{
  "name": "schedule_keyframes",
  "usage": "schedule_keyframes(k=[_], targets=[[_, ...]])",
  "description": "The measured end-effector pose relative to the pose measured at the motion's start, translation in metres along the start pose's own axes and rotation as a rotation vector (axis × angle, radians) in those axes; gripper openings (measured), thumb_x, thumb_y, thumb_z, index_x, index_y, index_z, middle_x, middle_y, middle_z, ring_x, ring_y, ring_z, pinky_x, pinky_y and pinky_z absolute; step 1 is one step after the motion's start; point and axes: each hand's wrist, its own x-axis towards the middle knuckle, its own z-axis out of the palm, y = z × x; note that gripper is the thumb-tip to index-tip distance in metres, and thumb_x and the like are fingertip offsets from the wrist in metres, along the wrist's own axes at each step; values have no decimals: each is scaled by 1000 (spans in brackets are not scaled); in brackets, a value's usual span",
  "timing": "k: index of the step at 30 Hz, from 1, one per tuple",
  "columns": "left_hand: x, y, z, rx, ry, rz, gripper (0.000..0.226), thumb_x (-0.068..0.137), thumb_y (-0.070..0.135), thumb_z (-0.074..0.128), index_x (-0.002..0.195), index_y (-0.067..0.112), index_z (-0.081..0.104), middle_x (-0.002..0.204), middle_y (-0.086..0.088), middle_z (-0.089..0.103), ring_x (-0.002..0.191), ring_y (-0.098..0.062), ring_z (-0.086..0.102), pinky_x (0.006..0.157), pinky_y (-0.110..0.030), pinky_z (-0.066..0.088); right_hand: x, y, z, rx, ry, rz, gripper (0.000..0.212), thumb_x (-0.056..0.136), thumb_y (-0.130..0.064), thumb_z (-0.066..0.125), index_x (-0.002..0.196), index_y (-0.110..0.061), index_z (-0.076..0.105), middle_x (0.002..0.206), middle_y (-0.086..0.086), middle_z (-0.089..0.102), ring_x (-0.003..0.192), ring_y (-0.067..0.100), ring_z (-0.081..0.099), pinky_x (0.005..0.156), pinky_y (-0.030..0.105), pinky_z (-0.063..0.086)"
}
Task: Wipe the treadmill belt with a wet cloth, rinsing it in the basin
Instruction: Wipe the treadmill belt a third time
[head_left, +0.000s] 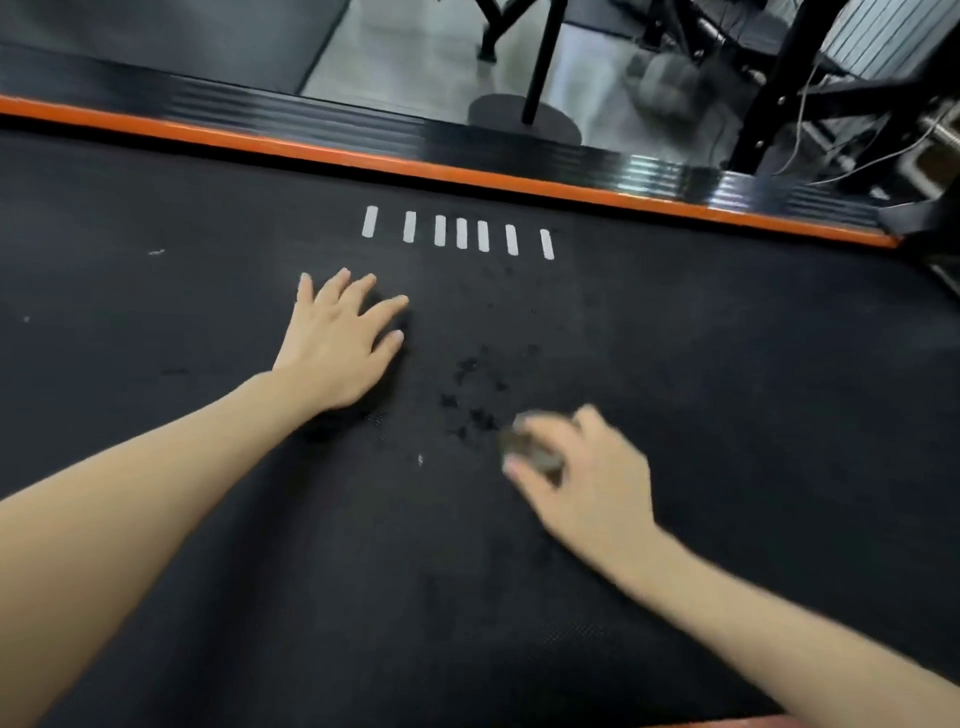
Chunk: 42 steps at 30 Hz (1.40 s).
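The black treadmill belt (208, 519) fills most of the view, with several white stripes (457, 234) printed near its far edge. My left hand (337, 338) lies flat on the belt with fingers spread. My right hand (582, 467), blurred by motion, grips a small bunched grey-brown cloth (530, 452) against the belt. Dark wet spots (472, 389) dot the belt between my two hands. No basin is in view.
An orange strip (467, 176) and a ribbed black side rail (363, 124) border the belt's far edge. Beyond lie a grey floor, a black stand with a round base (524, 119), dark gym frames and cables (831, 130) at the upper right.
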Motion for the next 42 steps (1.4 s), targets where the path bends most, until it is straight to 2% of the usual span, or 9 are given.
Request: schedule_keyframes(k=[3, 6, 9, 14, 22, 27, 33, 39, 42], targets=[[19, -2, 2, -12, -33, 25, 51, 100, 46, 24, 148, 32, 28, 157, -9, 21, 145, -32, 11, 115, -54, 3, -21, -4, -6, 97, -79, -158, 31, 77, -55, 60, 96, -33, 70, 78, -5, 54, 65, 13, 56, 52, 25, 48], [35, 3, 8, -31, -59, 13, 52, 100, 48, 18, 150, 33, 22, 159, -6, 15, 146, -32, 7, 116, -55, 0, 26, 13, 12, -8, 7, -175, 21, 80, -47, 62, 87, -28, 71, 74, -4, 52, 63, 14, 52, 48, 28, 46], [37, 6, 19, -31, -67, 10, 56, 98, 51, 13, 151, 33, 18, 159, -6, 13, 146, -32, 5, 115, -56, 0, 83, 32, 32, -86, 131, 30, 28, 82, -47, 59, 90, -24, 72, 79, 3, 54, 68, 23, 53, 52, 30, 48], [36, 4, 23, -46, -34, 15, 57, 97, 51, 15, 150, 33, 22, 158, -7, 18, 145, -32, 9, 114, -58, 2, 125, 32, 39, -124, 101, 279, 35, 84, -53, 60, 105, -26, 67, 96, 4, 50, 87, 23, 50, 63, 36, 49], [37, 3, 26, -86, 10, 10, 61, 94, 53, 13, 146, 29, 35, 153, -10, 31, 142, -35, 19, 113, -59, 7, 98, 26, 34, 48, 30, -99, 31, 80, -54, 57, 94, -29, 70, 82, -3, 54, 69, 16, 57, 50, 23, 40], [38, 3, 28, -106, 23, 10, 63, 92, 53, 14, 143, 28, 42, 149, -12, 38, 140, -36, 25, 112, -60, 12, 204, 77, 60, -96, 89, 199, 35, 88, -53, 55, 109, -27, 64, 95, 5, 56, 85, 26, 59, 62, 29, 42], [38, 4, 27, -121, 40, -1, 61, 92, 52, 18, 141, 28, 46, 146, -12, 42, 138, -36, 29, 111, -60, 15, 246, 82, 68, -130, 74, 341, 36, 92, -51, 49, 115, -25, 59, 105, 7, 55, 92, 28, 58, 67, 30, 36], [38, 5, 26, -119, 34, 7, 59, 92, 51, 22, 139, 28, 48, 145, -12, 44, 137, -37, 32, 110, -62, 17, 162, 20, 62, 97, 38, -136, 32, 82, -53, 53, 98, -29, 67, 83, 0, 56, 70, 19, 57, 54, 26, 42], [37, 5, 27, -119, 34, 3, 57, 92, 50, 24, 139, 28, 48, 144, -12, 45, 137, -37, 33, 110, -62, 19, 172, 31, 65, 70, 34, -206, 28, 81, -52, 59, 94, -30, 68, 82, -2, 56, 70, 18, 58, 53, 24, 41]])
